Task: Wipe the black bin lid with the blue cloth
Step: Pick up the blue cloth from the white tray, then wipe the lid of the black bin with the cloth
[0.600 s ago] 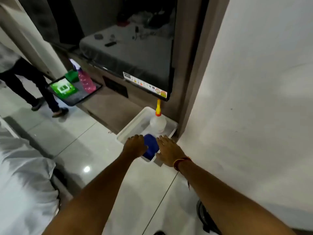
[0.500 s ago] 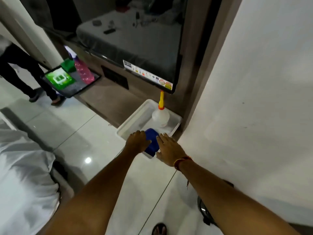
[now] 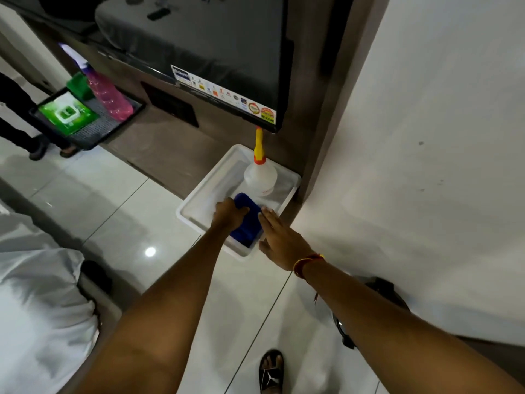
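Note:
The blue cloth (image 3: 247,223) lies folded in the near corner of a white tray (image 3: 196,194). My left hand (image 3: 229,216) rests on the cloth's left side with its fingers curled over it. My right hand (image 3: 279,240) is flat, fingers apart, at the tray's near right corner beside the cloth, holding nothing. The black bin (image 3: 387,291) stands on the floor by the white wall at the lower right, mostly hidden behind my right forearm. Its lid cannot be made out.
A clear bottle with a yellow nozzle (image 3: 260,177) stands in the tray behind the cloth. A television (image 3: 216,46) hangs above. A black tray (image 3: 93,132) holds a pink spray bottle and green pack. Another person's legs (image 3: 17,109) stand far left; my sandalled foot (image 3: 271,371) is below.
The view has tilted down and drawn nearer, bringing my foot and more of the bin into sight. Both hands stay at the tray, the left one closing more over the cloth.

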A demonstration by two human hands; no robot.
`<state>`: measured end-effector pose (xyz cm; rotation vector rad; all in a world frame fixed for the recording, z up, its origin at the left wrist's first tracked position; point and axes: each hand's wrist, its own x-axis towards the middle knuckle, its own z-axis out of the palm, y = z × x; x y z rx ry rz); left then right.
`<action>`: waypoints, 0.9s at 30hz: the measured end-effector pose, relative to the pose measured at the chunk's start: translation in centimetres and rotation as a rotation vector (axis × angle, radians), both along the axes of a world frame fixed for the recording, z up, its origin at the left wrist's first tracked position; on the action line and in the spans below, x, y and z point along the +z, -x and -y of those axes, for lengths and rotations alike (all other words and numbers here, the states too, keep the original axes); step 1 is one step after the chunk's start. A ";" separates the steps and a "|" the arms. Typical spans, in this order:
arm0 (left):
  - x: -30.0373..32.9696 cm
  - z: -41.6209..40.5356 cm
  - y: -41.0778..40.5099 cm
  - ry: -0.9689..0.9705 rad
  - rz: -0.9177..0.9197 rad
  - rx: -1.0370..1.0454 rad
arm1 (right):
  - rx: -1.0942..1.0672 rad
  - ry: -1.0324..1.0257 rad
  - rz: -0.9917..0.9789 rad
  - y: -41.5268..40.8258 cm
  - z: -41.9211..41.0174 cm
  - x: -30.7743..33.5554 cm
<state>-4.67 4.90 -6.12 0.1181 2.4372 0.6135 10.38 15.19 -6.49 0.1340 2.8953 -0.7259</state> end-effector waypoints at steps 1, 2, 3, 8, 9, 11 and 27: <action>1.2 -0.5 -0.6 -0.077 -0.040 0.046 | -0.029 0.026 -0.051 -0.4 -0.3 0.4; 2.2 -0.7 -1.4 -0.150 -0.108 0.087 | -0.057 0.046 -0.100 -0.5 -0.6 0.6; 3.5 -1.3 -2.6 -0.227 -0.183 0.117 | -0.096 0.066 -0.137 -0.8 -1.2 1.0; 8.1 -5.6 -10.7 -0.542 -0.292 0.157 | -0.187 0.164 -0.286 -4.3 -4.2 3.3; 8.2 -6.6 -12.3 -0.576 -0.256 0.118 | -0.225 0.192 -0.290 -5.5 -4.9 3.4; 7.4 -9.5 -16.0 -0.650 -0.128 0.016 | -0.377 0.266 -0.271 -8.8 -6.8 2.6; -36.9 -15.8 -36.6 0.074 0.109 -0.979 | -1.381 0.566 -0.056 -45.1 -17.9 -31.0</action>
